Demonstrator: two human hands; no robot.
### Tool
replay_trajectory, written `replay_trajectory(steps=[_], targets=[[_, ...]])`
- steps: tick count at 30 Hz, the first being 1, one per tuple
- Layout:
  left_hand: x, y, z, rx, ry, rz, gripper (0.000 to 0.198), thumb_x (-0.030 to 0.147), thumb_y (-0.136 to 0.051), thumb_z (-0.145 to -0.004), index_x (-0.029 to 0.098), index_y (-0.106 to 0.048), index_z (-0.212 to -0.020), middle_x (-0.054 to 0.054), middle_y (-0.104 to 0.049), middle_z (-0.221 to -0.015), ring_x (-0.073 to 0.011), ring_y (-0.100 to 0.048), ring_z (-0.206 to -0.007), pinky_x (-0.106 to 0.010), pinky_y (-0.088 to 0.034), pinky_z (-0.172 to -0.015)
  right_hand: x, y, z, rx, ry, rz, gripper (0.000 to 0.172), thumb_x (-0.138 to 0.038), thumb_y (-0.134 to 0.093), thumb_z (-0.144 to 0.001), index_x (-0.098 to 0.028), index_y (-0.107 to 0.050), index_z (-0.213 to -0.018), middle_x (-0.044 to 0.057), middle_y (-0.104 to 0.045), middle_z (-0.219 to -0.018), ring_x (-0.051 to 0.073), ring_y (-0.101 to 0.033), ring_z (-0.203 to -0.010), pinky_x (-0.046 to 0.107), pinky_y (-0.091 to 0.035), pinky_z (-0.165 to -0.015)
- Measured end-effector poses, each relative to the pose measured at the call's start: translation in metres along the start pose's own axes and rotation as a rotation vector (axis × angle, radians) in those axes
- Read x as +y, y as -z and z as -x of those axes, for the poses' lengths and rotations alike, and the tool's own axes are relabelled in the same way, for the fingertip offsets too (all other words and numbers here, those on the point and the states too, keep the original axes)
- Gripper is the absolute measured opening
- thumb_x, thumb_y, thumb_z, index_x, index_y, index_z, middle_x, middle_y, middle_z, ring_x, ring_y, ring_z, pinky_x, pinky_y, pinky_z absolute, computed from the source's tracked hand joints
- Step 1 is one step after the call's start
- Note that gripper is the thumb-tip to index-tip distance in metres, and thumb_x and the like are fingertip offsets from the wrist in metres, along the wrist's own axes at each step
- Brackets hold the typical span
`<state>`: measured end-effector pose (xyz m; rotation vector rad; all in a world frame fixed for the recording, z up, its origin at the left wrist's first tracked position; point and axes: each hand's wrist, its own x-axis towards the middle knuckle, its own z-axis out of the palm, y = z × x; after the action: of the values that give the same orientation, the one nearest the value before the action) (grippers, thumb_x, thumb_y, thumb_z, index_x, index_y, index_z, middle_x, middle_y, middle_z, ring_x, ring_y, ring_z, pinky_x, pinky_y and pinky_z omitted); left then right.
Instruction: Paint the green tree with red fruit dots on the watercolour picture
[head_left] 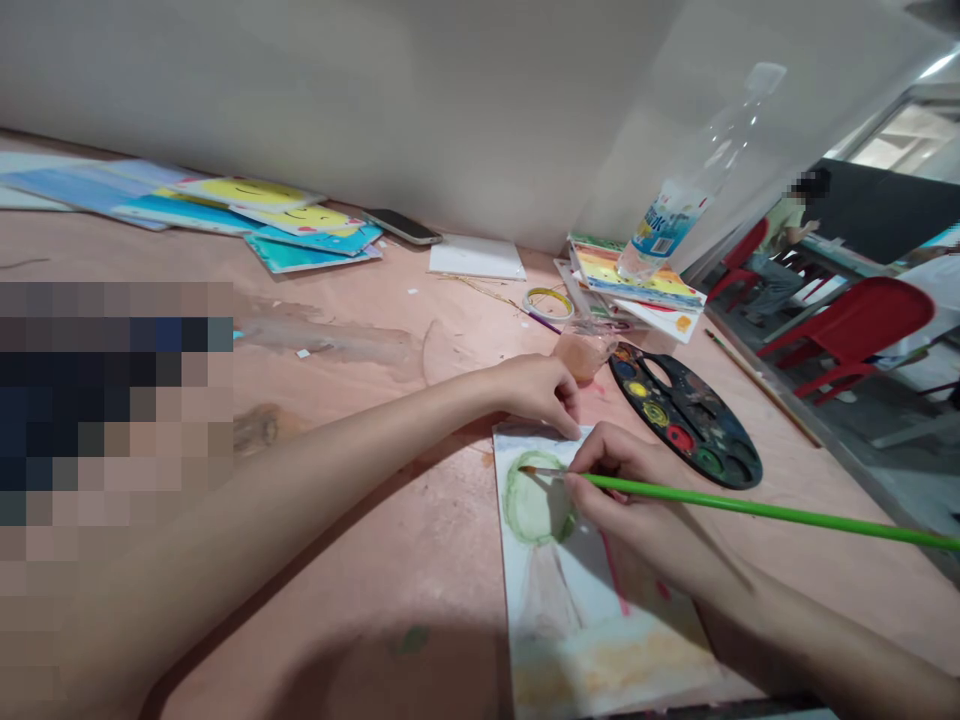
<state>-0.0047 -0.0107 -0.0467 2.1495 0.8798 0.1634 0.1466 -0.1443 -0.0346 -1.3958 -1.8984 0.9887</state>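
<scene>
A: Right hand (622,480) pinched shut on brush (750,507), tip on paper (570,600) under both hands. Left hand (536,390) loosely curled, pressing the paper's top edge, gripping nothing.
B: Risk?
A: Cup (583,350) just beyond the left hand. A knuckle bump could spill it.

Two hands (536,390) (622,490), one brush (750,508), one palette (686,415), one bottle (675,215) (plastic), two chairs (847,325) (742,255).

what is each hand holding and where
The right hand grips the green paintbrush low on its handle, near the bristles; the left hand holds nothing, pressing on the painting.
</scene>
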Motion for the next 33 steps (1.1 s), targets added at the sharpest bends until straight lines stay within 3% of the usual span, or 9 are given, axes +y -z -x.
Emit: replay_trajectory(steps=[4, 8, 16, 33], targets=[[-0.0019, -0.0009, -0.0007, 0.0, 0.0, 0.007, 0.022, 0.034, -0.078, -0.069, 0.017, -0.076, -0.084, 0.003, -0.066, -0.068, -0.0113, -0.056, -0.063, -0.024, -0.037, -0.057, 0.0001, -0.0004, -0.0001, -0.063, 0.028, -0.036, 0.01, -0.023, -0.057, -0.078, -0.02, -0.054, -0.068, -0.003, -0.056, -0.062, 0.012, -0.05, -0.056, 0.024, -0.035, -0.052], [-0.0019, -0.0006, -0.0007, -0.005, -0.005, 0.008, 0.022, 0.034, -0.078, -0.07, 0.017, -0.077, -0.084, 0.003, -0.067, -0.069, -0.0114, -0.056, -0.063, -0.024, -0.037, -0.058, 0.0017, 0.0004, 0.0004, -0.021, 0.025, -0.003, 0.009, -0.021, -0.058, -0.08, -0.02, -0.056, -0.072, -0.003, -0.056, -0.064, 0.012, -0.05, -0.058, 0.024, -0.036, -0.054], [-0.0018, 0.0006, -0.0005, -0.005, -0.006, 0.01, 0.021, 0.034, -0.078, -0.069, 0.019, -0.077, -0.084, 0.003, -0.068, -0.071, -0.0124, -0.057, -0.065, -0.025, -0.037, -0.06, -0.0002, 0.0014, 0.0013, -0.077, 0.033, -0.01, 0.009, -0.02, -0.057, -0.082, -0.02, -0.055, -0.073, -0.003, -0.058, -0.066, 0.011, -0.052, -0.061, 0.023, -0.037, -0.055], [0.0005, 0.0008, 0.0008, -0.019, 0.003, 0.023, 0.022, 0.034, -0.079, -0.069, 0.018, -0.076, -0.084, 0.002, -0.068, -0.072, -0.0122, -0.058, -0.066, -0.024, -0.038, -0.062, -0.0041, 0.0064, 0.0029, -0.161, 0.068, -0.021, 0.012, -0.017, -0.056, -0.076, -0.019, -0.05, -0.066, -0.005, -0.05, -0.056, 0.009, -0.041, -0.051, 0.021, -0.027, -0.047]])
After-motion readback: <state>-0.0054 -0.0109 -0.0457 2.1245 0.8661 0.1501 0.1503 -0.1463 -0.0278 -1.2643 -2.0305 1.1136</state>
